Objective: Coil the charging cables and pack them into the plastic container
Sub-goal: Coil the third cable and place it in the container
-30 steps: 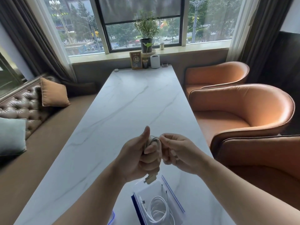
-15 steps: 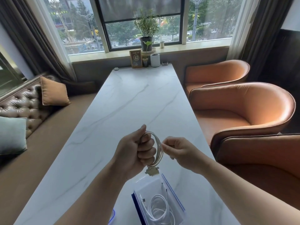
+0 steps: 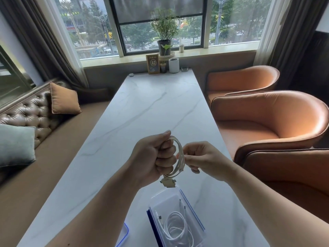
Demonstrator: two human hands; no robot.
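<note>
**Q:** Where was the cable, and how was it held?

**A:** The person's left hand point(image 3: 154, 158) was closed in a fist round one side of a coiled cable point(image 3: 180, 154), with the thumb pointing up. The grip was tight and the pale loops stood upright in the air above the table point(image 3: 151, 107). The right hand point(image 3: 202, 160) met the coil from the other side. Its thumb and fingertips pinched the loops at their right edge. A pale plug end point(image 3: 168, 182) hung from the bottom of the coil, just below the left fist.

**Q:** And the box?

**A:** A clear plastic container point(image 3: 193, 208) with blue edging sat open on the table, near the person and directly beneath the hands. A white cable point(image 3: 176, 227) already lay coiled inside it. Just to its left, a blue-rimmed lid point(image 3: 124, 234) lay at the lower edge of the view, only partly visible.

**Q:** What surrounded the table?

**A:** The table was long, white and marbled. Orange armchairs point(image 3: 267, 122) stood along its right side and a tufted brown sofa point(image 3: 26, 113) along its left. At the far end, a small sign point(image 3: 153, 64) marked "A2" stood on the table, and a potted plant point(image 3: 164, 32) stood on the sill of a wide window.
</note>
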